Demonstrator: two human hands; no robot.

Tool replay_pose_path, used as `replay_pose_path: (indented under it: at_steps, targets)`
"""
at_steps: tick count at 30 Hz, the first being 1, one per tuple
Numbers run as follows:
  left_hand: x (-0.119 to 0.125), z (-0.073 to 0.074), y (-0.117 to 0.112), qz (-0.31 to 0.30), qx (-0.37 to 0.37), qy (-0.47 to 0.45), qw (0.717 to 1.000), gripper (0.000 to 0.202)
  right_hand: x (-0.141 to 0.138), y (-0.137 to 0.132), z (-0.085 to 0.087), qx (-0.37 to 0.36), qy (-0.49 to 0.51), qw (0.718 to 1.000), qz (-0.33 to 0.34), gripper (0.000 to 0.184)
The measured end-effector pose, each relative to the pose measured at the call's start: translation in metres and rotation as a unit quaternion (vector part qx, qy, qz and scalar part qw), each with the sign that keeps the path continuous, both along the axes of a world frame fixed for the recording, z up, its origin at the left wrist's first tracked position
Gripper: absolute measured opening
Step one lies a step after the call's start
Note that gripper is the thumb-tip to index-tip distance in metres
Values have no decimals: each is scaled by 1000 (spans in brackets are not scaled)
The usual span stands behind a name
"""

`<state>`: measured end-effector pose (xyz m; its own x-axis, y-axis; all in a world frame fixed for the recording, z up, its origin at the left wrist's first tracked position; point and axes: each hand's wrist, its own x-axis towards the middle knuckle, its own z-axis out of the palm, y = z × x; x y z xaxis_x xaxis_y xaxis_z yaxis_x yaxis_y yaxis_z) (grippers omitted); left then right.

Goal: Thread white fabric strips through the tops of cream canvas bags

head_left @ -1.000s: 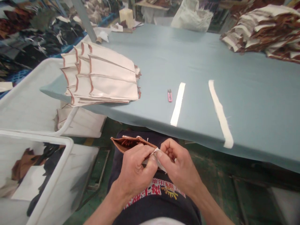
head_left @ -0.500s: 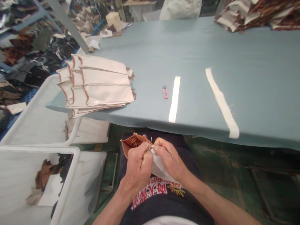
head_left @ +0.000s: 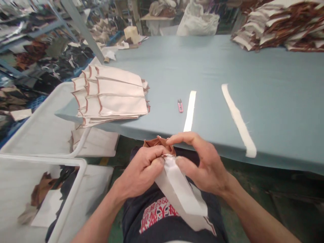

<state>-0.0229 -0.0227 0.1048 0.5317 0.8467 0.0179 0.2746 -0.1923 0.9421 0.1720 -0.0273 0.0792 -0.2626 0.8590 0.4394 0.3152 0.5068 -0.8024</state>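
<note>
The left grip (head_left: pixel 144 170) stays pinched on the brown-and-white pouch (head_left: pixel 174 184), between both grips; the right grip (head_left: pixel 206 163), bunched earlier, now spreads thumb and forefinger apart beside it, more white showing below.

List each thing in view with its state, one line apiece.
Left hand: pinching the brown-and-white piece.
Right hand: spread, thumb and index finger at the brown-and-white piece.
Brown-and-white piece: held, white end slanting downward.
Pink snips: lying on the table.
Left strip: flat, nearly straight.
Right strip: flat, bent.
Pale pieces: stacked, overlapping.
Nearest bin: uncovered, holding scraps.
</note>
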Motion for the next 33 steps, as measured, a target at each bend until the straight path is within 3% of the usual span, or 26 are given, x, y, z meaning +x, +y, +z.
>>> replay_pose_path:
  at_steps: [2,5,9,12,19,24,26,30,33]
  targets:
    - [-3,11,2,-29,8,1,1000,22,1,9,13,66,-46,994,77,27]
    - [-8,23,0,-35,27,34,998,19,1,22,29,95,-122,980,128,9]
    - [-13,26,-9,-11,57,85,995,14,-1,27,43,7,-214,961,176,20]
    - [-16,21,-15,5,89,99,991,16,-4,24,45,-65,-215,955,197,22]
    - [-22,8,-21,22,205,124,971,15,-13,18,34,-178,-145,952,201,28]
    - [-27,-18,-19,22,343,67,937,22,-23,7,23,-266,-35,945,186,24]
    - [-29,-31,-18,6,373,18,928,24,-26,1,13,-329,36,921,203,24]
    - [-30,-48,-14,8,421,-17,907,30,-31,-8,-13,-448,197,843,223,28]
    - [-26,-50,-12,26,448,-3,894,32,-32,-8,-22,-478,247,818,202,31]
